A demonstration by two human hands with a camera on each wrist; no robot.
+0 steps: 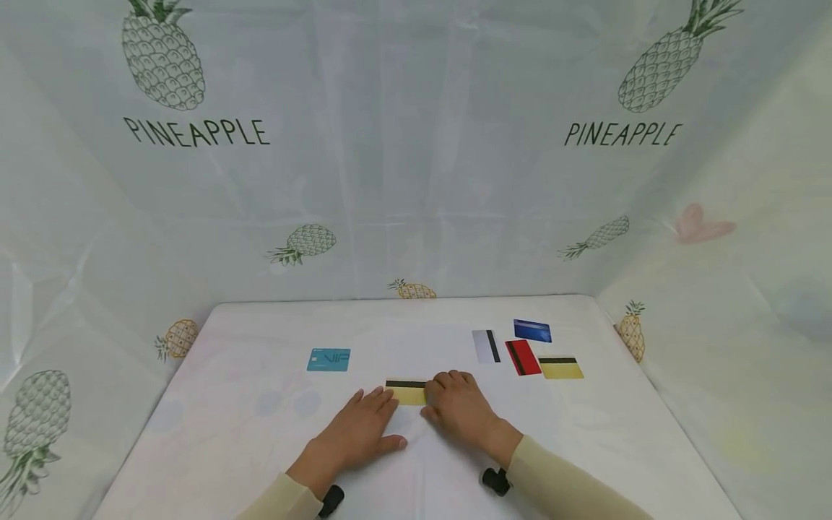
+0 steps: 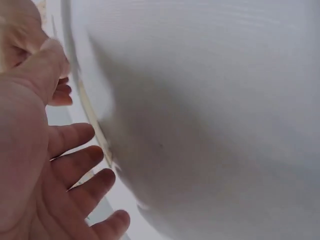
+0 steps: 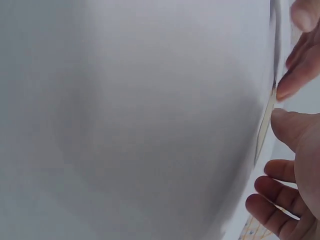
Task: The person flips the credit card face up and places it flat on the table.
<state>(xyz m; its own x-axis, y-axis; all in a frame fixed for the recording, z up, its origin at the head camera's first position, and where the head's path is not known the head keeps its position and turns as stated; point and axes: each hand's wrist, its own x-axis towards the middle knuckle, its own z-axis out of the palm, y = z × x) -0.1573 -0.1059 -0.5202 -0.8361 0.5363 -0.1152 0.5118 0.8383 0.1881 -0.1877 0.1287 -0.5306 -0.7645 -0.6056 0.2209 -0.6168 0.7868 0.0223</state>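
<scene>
A yellow card with a black stripe [image 1: 406, 396] lies flat on the table between both hands. The left hand [image 1: 359, 431], palm down with fingers extended, touches its left end with the fingertips. At the right end rests the right hand [image 1: 460, 409], its fingers bent over the card's edge, thumb apart. In the left wrist view the left hand [image 2: 50, 160] has spread fingers beside the thin card edge [image 2: 95, 120]. The right wrist view shows the right hand [image 3: 295, 175] loosely bent, thumb near the card [image 3: 265, 127].
A blue-green card [image 1: 328, 360] lies at the left. Toward the back right are a silver card [image 1: 484, 347], a red card [image 1: 528, 357], a dark blue card [image 1: 532, 331] and another yellow card [image 1: 562, 369]. Pineapple-printed sheeting [image 1: 416, 166] surrounds the white table [image 1: 214, 433].
</scene>
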